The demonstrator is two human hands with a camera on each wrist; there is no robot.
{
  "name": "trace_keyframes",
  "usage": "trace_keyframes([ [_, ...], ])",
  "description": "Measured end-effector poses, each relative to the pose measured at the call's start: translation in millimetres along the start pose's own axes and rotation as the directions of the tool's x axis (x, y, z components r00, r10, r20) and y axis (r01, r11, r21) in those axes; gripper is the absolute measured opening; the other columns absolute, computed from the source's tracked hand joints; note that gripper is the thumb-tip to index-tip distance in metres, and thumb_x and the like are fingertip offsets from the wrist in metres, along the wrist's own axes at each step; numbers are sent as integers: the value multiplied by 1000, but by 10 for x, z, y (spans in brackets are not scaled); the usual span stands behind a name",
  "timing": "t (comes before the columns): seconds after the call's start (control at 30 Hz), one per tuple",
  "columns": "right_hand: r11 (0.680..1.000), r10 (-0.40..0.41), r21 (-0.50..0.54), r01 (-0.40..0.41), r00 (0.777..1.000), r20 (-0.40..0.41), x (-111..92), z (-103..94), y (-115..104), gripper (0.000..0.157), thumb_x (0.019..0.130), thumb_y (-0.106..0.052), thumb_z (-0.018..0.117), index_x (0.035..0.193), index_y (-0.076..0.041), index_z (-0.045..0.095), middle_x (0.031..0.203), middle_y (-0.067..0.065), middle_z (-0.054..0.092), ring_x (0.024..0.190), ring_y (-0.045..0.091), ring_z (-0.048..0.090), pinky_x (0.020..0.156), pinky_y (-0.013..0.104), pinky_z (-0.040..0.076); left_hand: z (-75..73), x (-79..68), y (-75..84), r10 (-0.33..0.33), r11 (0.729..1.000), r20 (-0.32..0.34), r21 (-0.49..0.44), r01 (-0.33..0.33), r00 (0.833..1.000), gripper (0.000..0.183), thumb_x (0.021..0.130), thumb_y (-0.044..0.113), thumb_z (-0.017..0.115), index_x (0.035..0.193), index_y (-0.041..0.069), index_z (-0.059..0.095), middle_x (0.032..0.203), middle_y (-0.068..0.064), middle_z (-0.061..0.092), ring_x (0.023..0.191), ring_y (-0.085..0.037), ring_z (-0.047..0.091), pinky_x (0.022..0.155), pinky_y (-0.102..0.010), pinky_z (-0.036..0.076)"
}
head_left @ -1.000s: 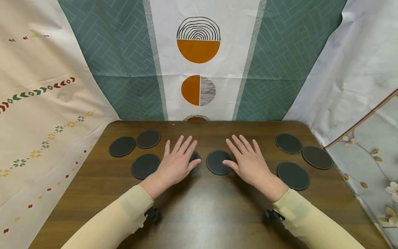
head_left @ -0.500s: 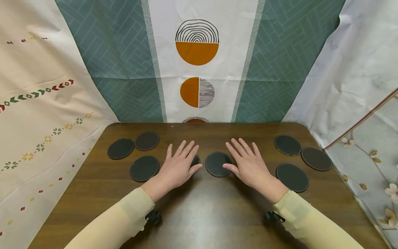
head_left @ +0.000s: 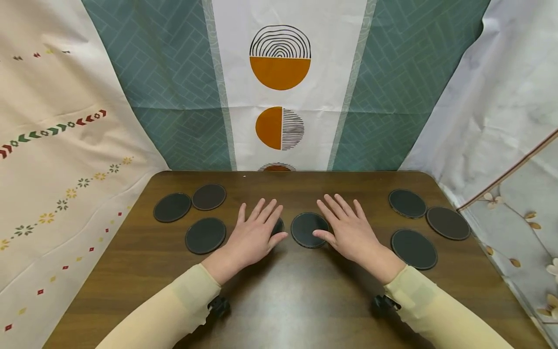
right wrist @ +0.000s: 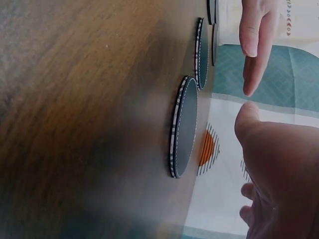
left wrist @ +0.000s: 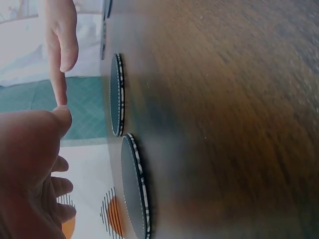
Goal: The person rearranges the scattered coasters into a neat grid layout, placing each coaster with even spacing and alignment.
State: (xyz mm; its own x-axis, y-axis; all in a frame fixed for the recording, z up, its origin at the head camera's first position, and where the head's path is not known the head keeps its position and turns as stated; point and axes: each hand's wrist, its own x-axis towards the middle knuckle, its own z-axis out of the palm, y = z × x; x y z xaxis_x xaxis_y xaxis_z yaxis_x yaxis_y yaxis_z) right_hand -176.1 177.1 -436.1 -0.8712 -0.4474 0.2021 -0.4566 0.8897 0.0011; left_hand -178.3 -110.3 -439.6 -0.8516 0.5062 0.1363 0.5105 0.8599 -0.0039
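Observation:
My left hand point(head_left: 253, 235) hovers above the table with straight, spread fingers and holds nothing. It partly hides a round black coaster point(head_left: 279, 228) below it. Level with it on the right, my right hand point(head_left: 350, 232) is also spread and bare, palm down. Its thumb overlaps another black coaster point(head_left: 303, 230) in the head view. Both wrist views show a gap between the hands and the tabletop; the left wrist view has two stitched-edge coasters point(left wrist: 117, 94) lying flat. In the right wrist view, one coaster point(right wrist: 186, 127) lies nearest, apart from the right hand point(right wrist: 284, 164).
Three more dark coasters point(head_left: 205, 235) lie at the left of the brown wooden table point(head_left: 279, 300). Another three point(head_left: 414, 249) lie at the right. A patterned curtain point(head_left: 192, 97) hangs behind the table's far edge, with cloths along both sides.
My left hand has shifted slightly right and nearer to me, covering more of the coaster under it. The right hand has stayed almost still. None of the coasters has moved on the table.

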Motion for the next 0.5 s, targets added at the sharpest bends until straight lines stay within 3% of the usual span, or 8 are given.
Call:
trace_keyframes([
  [0.5, 1000, -6, 26, 4, 998, 63, -52, 38, 65, 86, 95, -69, 49, 162, -20, 27, 165, 7, 25, 152, 34, 18, 115, 67, 13, 54, 87, 128, 26, 1000, 34, 0, -26, 999, 78, 100, 67, 38, 162, 21, 26, 166, -3, 24, 152, -30, 19, 114, -69, 13],
])
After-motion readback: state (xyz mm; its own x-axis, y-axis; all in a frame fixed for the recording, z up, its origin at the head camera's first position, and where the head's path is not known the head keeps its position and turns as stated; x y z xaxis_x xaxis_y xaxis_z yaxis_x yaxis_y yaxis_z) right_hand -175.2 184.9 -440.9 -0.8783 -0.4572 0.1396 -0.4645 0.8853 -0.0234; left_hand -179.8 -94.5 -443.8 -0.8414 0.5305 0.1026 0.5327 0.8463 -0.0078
